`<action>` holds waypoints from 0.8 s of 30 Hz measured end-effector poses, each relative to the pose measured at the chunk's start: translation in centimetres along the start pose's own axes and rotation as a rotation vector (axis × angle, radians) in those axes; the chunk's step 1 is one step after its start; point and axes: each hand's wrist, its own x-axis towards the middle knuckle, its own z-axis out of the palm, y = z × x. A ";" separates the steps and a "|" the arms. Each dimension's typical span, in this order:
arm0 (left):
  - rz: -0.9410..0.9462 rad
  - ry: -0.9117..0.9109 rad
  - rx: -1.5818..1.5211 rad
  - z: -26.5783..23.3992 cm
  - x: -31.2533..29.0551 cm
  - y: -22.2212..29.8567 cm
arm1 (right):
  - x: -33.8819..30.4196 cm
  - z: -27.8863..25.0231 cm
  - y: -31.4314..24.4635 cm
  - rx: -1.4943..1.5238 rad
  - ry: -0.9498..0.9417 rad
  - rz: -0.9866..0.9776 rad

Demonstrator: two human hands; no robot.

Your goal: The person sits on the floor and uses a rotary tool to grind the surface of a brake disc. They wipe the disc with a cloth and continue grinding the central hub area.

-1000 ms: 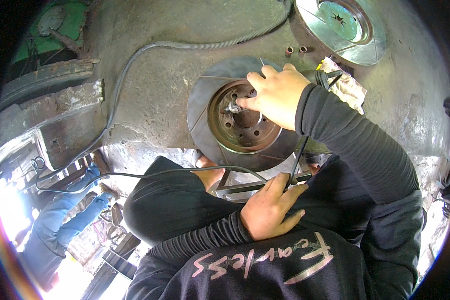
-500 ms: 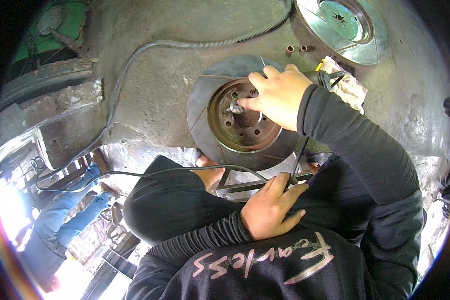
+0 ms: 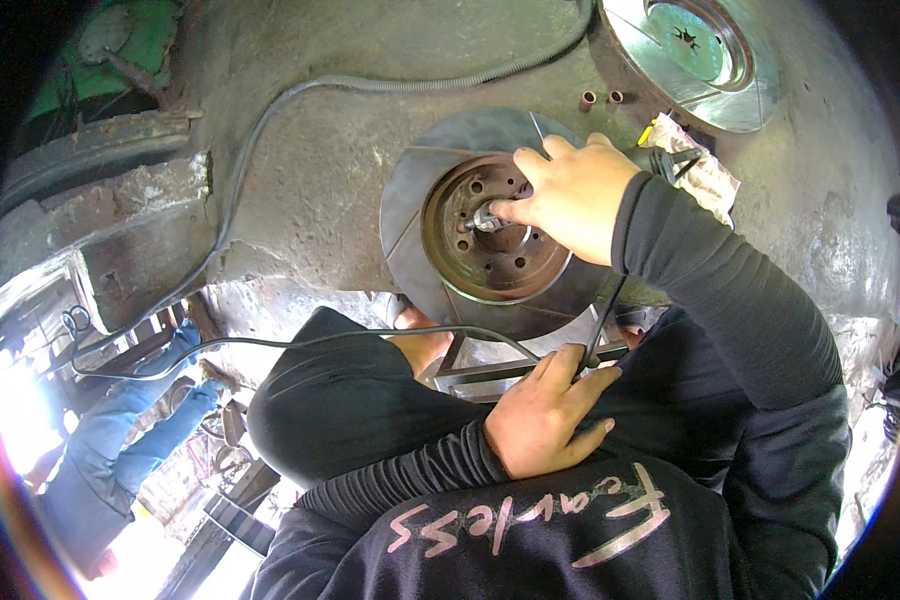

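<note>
A grey slotted brake disc (image 3: 410,205) with a rusty hub and several bolt holes lies flat before me. Over its right side is my right hand (image 3: 575,195), fingers curled round a tool mostly hidden beneath the palm. Only the tool's shiny metal nose (image 3: 486,216) shows, inside the hub by the centre bore. A black cable (image 3: 602,318) runs from under my right wrist towards my lap. There, my left hand (image 3: 545,415) grips it between thumb and fingers, low in front of my chest.
A second, shinier brake disc (image 3: 735,105) lies at the upper right. Near it are two small copper-coloured sleeves (image 3: 589,100) and a crumpled pale cloth (image 3: 708,178). A grey corrugated hose (image 3: 400,87) crosses the worn metal surface. Someone in blue trousers (image 3: 165,430) is at the lower left.
My right hand and the tool's metal nose have shifted slightly to the right over the hub. The view has also moved a little. My left hand keeps its hold on the cable.
</note>
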 end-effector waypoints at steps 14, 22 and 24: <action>-0.052 -0.055 -0.015 -0.3 0.0 0.3 | -0.1 0.4 -0.1 0.002 0.036 0.028; -0.053 -0.052 -0.028 -0.3 0.0 0.2 | -0.4 0.6 -0.3 0.014 0.039 0.036; -0.046 -0.048 -0.031 -0.2 -0.1 0.1 | -0.3 0.7 -0.4 0.014 0.046 0.031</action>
